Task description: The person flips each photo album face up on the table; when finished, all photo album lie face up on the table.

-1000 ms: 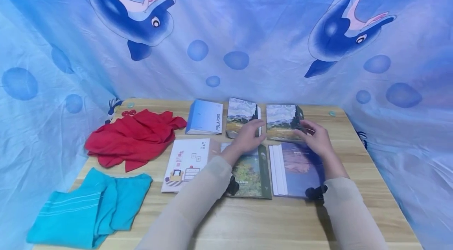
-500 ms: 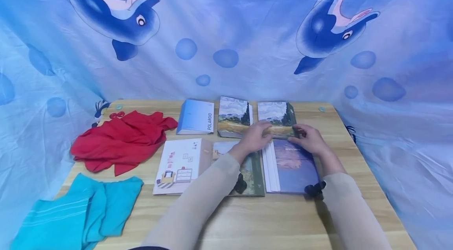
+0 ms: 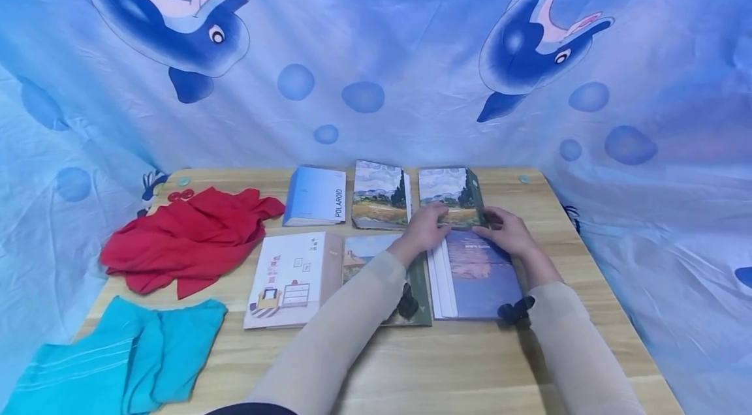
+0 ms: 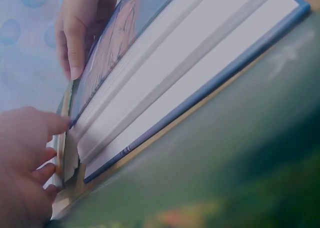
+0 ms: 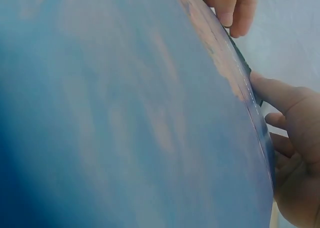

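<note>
A photo album with a wheat-field painting cover [image 3: 449, 186] lies at the back right of the table. My left hand [image 3: 420, 229] holds its near left corner, the index finger over the cover and the thumb at the front edge. My right hand [image 3: 508, 230] holds the near right corner; in the right wrist view its thumb touches the near edge and its fingers [image 5: 282, 143] bend along the side. Just in front lies a purple sunset album [image 3: 478, 278], with white pages spread along its left side. My left forearm partly hides a green painting album [image 3: 361, 250].
A matching wheat-field album [image 3: 378, 196] and a blue POLAROID album [image 3: 317, 196] complete the back row. The front row has a white illustrated album [image 3: 290, 281] at left. Red cloth [image 3: 194, 239] and turquoise cloth [image 3: 117, 356] lie on the table's left.
My left hand has moved right, from the gap between the wheat-field albums onto the right one. My right hand has closed in on its near right corner. The head view has shifted right.
</note>
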`<move>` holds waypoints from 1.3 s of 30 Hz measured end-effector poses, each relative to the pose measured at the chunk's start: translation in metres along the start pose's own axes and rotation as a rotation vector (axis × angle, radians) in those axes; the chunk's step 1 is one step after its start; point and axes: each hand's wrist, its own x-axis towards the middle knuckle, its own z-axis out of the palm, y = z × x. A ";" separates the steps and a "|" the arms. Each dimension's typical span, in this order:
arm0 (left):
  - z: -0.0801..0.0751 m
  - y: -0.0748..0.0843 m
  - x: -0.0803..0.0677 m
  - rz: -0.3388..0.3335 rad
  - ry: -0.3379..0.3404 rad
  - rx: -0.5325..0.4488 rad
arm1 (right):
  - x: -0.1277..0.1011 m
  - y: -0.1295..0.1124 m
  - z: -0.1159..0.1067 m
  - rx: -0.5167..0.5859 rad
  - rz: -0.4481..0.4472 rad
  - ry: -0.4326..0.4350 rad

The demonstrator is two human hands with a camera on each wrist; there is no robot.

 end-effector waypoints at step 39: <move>-0.005 -0.015 0.000 -0.134 0.056 -0.315 | 0.007 0.004 0.008 0.319 0.166 0.150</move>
